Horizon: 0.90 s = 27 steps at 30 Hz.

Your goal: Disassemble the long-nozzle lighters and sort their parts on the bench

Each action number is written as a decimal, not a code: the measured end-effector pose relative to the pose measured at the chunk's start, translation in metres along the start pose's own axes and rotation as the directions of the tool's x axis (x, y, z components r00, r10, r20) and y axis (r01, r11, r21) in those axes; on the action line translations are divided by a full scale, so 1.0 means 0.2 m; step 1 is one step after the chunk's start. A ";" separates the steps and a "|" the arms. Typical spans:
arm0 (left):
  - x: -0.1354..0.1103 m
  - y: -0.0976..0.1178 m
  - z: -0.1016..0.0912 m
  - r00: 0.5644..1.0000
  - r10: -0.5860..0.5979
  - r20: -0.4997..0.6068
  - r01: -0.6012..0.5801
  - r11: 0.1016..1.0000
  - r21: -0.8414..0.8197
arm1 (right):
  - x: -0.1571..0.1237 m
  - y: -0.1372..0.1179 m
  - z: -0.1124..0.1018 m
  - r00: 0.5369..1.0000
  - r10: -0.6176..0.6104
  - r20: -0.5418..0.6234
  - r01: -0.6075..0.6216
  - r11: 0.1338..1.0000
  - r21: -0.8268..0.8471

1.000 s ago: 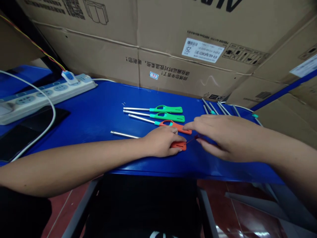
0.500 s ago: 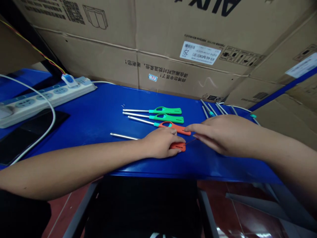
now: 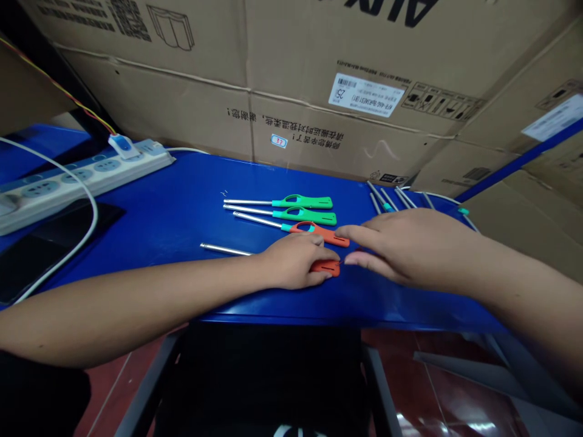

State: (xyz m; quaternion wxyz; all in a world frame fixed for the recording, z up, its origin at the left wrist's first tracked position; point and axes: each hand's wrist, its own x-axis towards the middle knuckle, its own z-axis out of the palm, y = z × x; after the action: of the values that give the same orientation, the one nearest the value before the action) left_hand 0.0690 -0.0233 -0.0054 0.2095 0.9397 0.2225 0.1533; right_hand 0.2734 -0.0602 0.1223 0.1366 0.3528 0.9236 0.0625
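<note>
My left hand [image 3: 294, 261] is closed around an orange-handled lighter [image 3: 328, 267] lying on the blue table, its long metal tube [image 3: 225, 249] pointing left past my wrist. My right hand [image 3: 401, 246] is at the handle's right end, with its forefinger and thumb tips apart. A thin reddish sliver [image 3: 342, 262] shows between the handle end and my thumb; most of it is hidden by the fingers. Just beyond lie a second orange lighter [image 3: 325, 234], near my right forefinger, and two green lighters [image 3: 314, 202], [image 3: 314, 216], side by side.
Several metal tubes [image 3: 401, 197] lie behind my right hand. A large cardboard box [image 3: 291, 79] walls off the back. On the left are a power strip [image 3: 91, 176], a white cable [image 3: 95, 212] and a black phone [image 3: 59, 243]. The blue table's front edge [image 3: 282, 320] runs close below my hands.
My right thumb has moved left toward the handle end and spread away from the forefinger, and less of the reddish sliver shows. My left hand keeps its hold. The view has shifted slightly.
</note>
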 end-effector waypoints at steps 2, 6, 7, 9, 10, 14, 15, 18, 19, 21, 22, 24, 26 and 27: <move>0.00 0.00 0.00 1.000 -0.007 0.002 0.006 1.000 0.007 | 0.00 0.00 0.00 0.999 0.031 0.022 -0.031 0.999 -0.008; 0.00 0.00 0.00 1.000 -0.006 0.007 0.006 0.999 -0.038 | -0.01 0.00 -0.01 0.992 -0.121 -0.029 0.124 0.977 0.175; 0.00 0.00 0.00 1.000 -0.006 0.009 0.006 0.999 -0.033 | -0.01 -0.01 -0.01 0.994 -0.104 -0.019 0.106 0.981 0.165; 0.00 0.00 0.00 1.000 -0.012 0.011 0.012 1.000 -0.002 | 0.00 -0.01 0.00 0.999 0.021 0.032 -0.023 0.998 0.053; 0.00 0.00 0.00 1.000 -0.016 0.013 0.015 1.000 0.011 | 0.00 -0.01 0.00 0.995 0.080 0.052 -0.080 0.997 -0.007; 0.01 0.00 -0.01 0.998 -0.022 0.066 0.025 0.999 -0.040 | 0.00 -0.01 0.02 1.000 -0.013 0.023 0.011 0.999 0.053; 0.02 0.00 -0.02 0.996 -0.029 0.084 0.035 0.997 -0.071 | -0.01 0.00 0.02 0.998 -0.063 -0.002 0.063 0.993 0.103; 0.05 0.00 -0.04 0.986 -0.069 0.150 0.094 0.982 -0.167 | -0.02 0.00 0.01 0.991 -0.133 -0.013 0.133 0.977 0.165; 0.06 0.00 -0.05 0.980 -0.089 0.180 0.123 0.975 -0.186 | -0.02 0.01 0.00 0.990 -0.139 -0.006 0.138 0.977 0.161; 0.08 0.01 -0.06 0.961 -0.132 0.242 0.181 0.964 -0.193 | -0.02 0.01 -0.01 0.988 -0.152 0.007 0.149 0.978 0.149; 0.09 0.01 -0.07 0.952 -0.151 0.267 0.205 0.961 -0.184 | -0.02 0.00 -0.01 0.988 -0.156 0.007 0.154 0.978 0.143; 0.11 0.03 -0.08 0.936 -0.180 0.303 0.238 0.957 -0.164 | -0.01 0.00 -0.02 0.986 -0.169 0.001 0.168 0.978 0.126; 0.14 0.06 -0.10 0.911 -0.214 0.351 0.277 0.951 -0.140 | 0.00 0.00 -0.01 0.984 -0.178 -0.008 0.178 0.978 0.112; 0.16 0.08 -0.11 0.893 -0.240 0.380 0.302 0.946 -0.113 | 0.01 0.00 -0.01 0.986 -0.166 -0.012 0.166 0.981 0.099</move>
State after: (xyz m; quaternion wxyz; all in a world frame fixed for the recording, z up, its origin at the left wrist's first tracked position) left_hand 0.0931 -0.0134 0.0266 0.3452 0.8901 0.2955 -0.0347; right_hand 0.2717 -0.0594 0.1237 0.1216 0.2809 0.9520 0.0054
